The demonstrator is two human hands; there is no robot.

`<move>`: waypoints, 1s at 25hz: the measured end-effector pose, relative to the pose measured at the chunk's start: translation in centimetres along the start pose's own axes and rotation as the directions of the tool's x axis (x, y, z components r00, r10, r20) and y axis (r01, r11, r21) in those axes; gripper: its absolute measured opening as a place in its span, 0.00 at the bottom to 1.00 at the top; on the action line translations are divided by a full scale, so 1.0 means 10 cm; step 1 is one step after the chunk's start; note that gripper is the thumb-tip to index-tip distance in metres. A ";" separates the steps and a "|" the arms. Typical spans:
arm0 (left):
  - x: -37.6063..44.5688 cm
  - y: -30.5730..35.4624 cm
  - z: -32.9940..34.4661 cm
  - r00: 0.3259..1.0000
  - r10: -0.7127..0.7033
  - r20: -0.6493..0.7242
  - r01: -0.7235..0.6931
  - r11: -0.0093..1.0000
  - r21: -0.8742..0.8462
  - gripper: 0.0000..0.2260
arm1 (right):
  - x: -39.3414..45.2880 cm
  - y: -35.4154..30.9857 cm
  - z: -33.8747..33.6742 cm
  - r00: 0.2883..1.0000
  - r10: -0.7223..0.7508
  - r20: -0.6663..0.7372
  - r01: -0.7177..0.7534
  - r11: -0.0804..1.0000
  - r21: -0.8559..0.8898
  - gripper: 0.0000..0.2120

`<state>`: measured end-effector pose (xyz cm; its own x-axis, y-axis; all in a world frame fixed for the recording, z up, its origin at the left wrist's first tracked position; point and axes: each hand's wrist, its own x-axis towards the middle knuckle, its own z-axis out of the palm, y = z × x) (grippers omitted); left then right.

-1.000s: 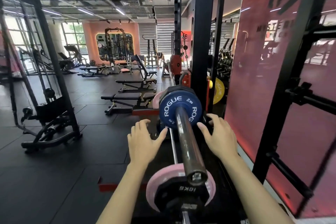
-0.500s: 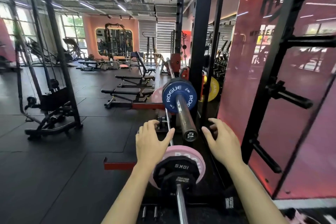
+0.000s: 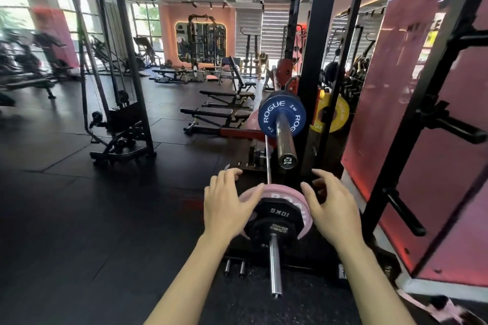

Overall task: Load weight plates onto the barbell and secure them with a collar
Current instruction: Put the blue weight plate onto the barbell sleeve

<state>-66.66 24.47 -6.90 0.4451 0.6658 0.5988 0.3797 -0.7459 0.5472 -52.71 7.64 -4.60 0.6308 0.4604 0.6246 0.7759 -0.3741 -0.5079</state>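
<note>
A blue ROGUE plate (image 3: 269, 113) sits on the barbell sleeve (image 3: 284, 137), which points toward me from the black rack upright (image 3: 314, 87). Lower down, a storage peg (image 3: 274, 266) carries a pink plate (image 3: 280, 192) with a black 10KG plate (image 3: 274, 216) in front of it. My left hand (image 3: 227, 208) is spread open at the left edge of these stored plates, its thumb against the pink plate. My right hand (image 3: 334, 208) is open at their right edge. Neither hand holds anything. No collar shows.
A yellow plate (image 3: 330, 113) hangs behind the upright. Black pegs (image 3: 456, 129) stick out of the rack frame on the right before a pink wall panel. Benches (image 3: 219, 113) and a cable machine (image 3: 124, 124) stand on the black floor to the left.
My view has pulled back and down from the barbell sleeve. Both open hands dropped from beside the blue plate to either side of the stored pink and black plates.
</note>
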 end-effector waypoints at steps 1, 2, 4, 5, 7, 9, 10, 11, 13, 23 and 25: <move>-0.09 -0.04 -0.03 1.000 -0.010 0.027 0.010 1.000 0.011 0.28 | -0.07 -0.04 0.04 1.000 -0.006 0.026 0.006 1.000 0.009 0.20; -0.14 -0.08 -0.05 0.998 -0.022 0.052 0.020 0.999 0.024 0.28 | -0.11 -0.09 0.09 0.998 -0.014 0.061 0.013 1.000 0.017 0.21; -0.11 -0.20 -0.17 0.998 -0.041 0.055 0.038 0.998 0.055 0.26 | -0.12 -0.25 0.22 0.991 -0.037 0.125 0.031 0.998 0.047 0.22; -0.04 -0.28 -0.24 0.998 -0.043 0.034 0.041 0.997 0.062 0.26 | -0.08 -0.34 0.31 0.990 -0.055 0.132 0.046 0.997 0.069 0.22; 0.12 -0.51 -0.39 0.999 -0.048 -0.025 0.049 0.996 0.075 0.26 | 0.03 -0.57 0.56 0.987 -0.097 0.127 0.082 0.989 0.120 0.21; 0.29 -0.84 -0.55 0.996 -0.054 -0.066 0.061 0.993 0.099 0.26 | 0.15 -0.83 0.88 0.981 -0.138 0.136 0.119 0.983 0.137 0.20; 0.37 -1.01 -0.63 0.995 -0.059 -0.079 0.068 0.991 0.112 0.26 | 0.21 -0.94 1.04 0.978 -0.154 0.142 0.134 0.982 0.136 0.20; 0.47 -1.22 -0.72 0.994 -0.067 -0.090 0.078 0.989 0.126 0.27 | 0.29 -1.09 1.26 0.974 -0.167 0.150 0.147 0.979 0.138 0.19; 0.73 -1.70 -0.90 0.992 -0.080 -0.102 0.096 0.983 0.158 0.27 | 0.49 -1.44 1.72 0.970 -0.183 0.158 0.159 0.975 0.152 0.19; 2.29 -3.67 -1.45 0.978 -0.119 -0.172 0.149 0.974 0.170 0.28 | 1.60 -2.71 3.81 0.961 -0.214 0.177 0.192 0.972 0.135 0.21; 2.62 -3.98 -1.33 0.978 -0.124 -0.166 0.150 0.977 0.150 0.28 | 1.87 -2.78 4.21 0.963 -0.208 0.173 0.184 0.973 0.140 0.21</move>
<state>-80.94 71.85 -5.21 0.2532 0.7468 0.6150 0.5594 -0.6317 0.5367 -62.46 60.53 -3.82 0.4463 0.6601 0.6042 0.8711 -0.1659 -0.4622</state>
